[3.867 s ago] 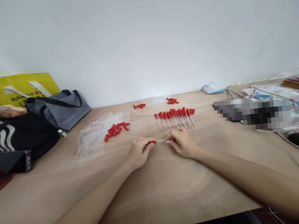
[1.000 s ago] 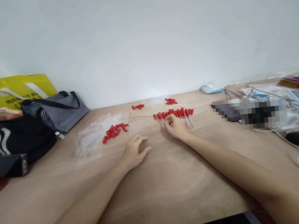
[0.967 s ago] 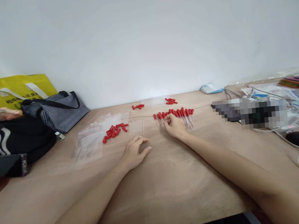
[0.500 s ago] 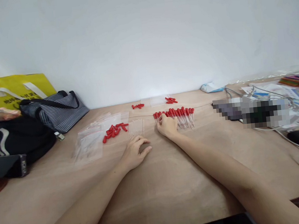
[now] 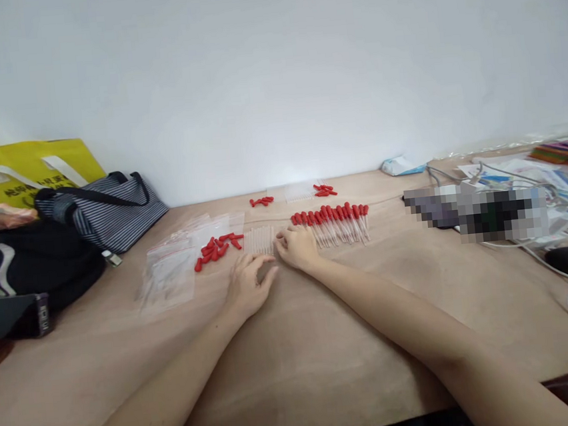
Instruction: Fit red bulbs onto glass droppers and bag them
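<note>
Behind everything, a smooth, pale wall point(image 5: 271, 80). In front, a broad bench point(image 5: 289, 373) of flat, faintly streaked wood; with no lip in sight at the near edge, a likely path for anything round to roll off after a nudge. At left, a soft fabric bag point(image 5: 113, 216) in dark and light stripes, well apart from the hands. Nearer, a sprawl of thin, clear plastic bags point(image 5: 166, 272), flat and crinkled, prone to sliding if brushed.

Right of centre, a close row of droppers point(image 5: 334, 225), slim clear shafts with red tops at the far end; easily knocked askew by a careless wrist.

Left hand point(image 5: 245, 285), low at the bench, thumb and fingers apart, nothing visible between. Right hand point(image 5: 298, 246), between the droppers and a set of bare tubes point(image 5: 258, 241), fingers curled together at the right end of the set; no telling whether clamped on a tube or merely close.

The tubes: straight, clear, side by side, perhaps glass; liable to crack under a hard squeeze, or to roll apart after a clumsy pick.

Smallest, loose red bulbs point(image 5: 222, 250), matt, seemingly rubber, in a heap beside the tubes; easily scattered by a stray knuckle.
</note>
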Demonstrator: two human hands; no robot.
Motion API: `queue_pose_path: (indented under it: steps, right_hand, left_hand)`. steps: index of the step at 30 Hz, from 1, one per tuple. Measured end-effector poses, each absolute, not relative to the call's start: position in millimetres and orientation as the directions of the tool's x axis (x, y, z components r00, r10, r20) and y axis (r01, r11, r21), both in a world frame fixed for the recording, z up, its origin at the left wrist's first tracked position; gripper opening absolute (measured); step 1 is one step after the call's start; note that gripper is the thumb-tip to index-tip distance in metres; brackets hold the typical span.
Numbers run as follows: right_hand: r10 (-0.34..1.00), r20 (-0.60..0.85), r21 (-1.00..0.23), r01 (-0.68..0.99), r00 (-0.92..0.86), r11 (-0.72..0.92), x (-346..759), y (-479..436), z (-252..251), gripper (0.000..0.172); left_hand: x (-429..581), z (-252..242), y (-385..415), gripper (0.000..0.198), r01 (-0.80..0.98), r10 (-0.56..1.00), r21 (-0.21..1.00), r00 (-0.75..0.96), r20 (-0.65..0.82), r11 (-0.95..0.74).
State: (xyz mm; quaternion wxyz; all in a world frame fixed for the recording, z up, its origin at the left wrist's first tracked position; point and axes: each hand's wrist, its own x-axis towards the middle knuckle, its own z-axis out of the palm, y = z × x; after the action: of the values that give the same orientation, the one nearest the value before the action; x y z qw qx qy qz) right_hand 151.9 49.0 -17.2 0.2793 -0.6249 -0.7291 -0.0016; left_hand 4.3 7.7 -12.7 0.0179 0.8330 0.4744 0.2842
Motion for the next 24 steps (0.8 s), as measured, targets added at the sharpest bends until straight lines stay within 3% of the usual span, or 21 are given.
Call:
queue_pose_path:
  steps: [3,8,13,18,24]
  right_hand:
    - [0.923,0.381,-0.353,0.913,-0.060,0.205,143.5,53.5,-17.5,0.027]
    - [0.956,0.295,-0.376,0.921,0.014,0.102,134.0,59.6,-15.7,0.026]
    - [0.971,0.235,-0.339,0.940,0.055,0.029,130.6,59.7,-13.4,0.027]
    - [0.976,0.215,-0.286,0.958,0.028,0.035,132.3,56.3,-10.5,0.026]
    - [0.980,0.190,-0.214,0.972,-0.061,0.102,145.5,39.2,-6.8,0.027]
  left_hand:
    - [-5.9,-12.4,21.4,0.021,0.893,0.800,0.242,0.185,0.571,-0.380]
    - [-28.3,-11.0,52.8,0.029,0.980,0.780,0.184,-0.060,0.623,-0.072]
    - [-41.3,-11.0,78.7,0.040,0.978,0.819,0.164,-0.199,0.537,0.130]
    - [-39.2,-7.2,86.5,0.051,0.987,0.924,0.125,-0.142,0.354,0.103]
    - [-28.7,-6.6,82.9,0.042,0.984,0.948,0.149,0.044,0.316,-0.096]
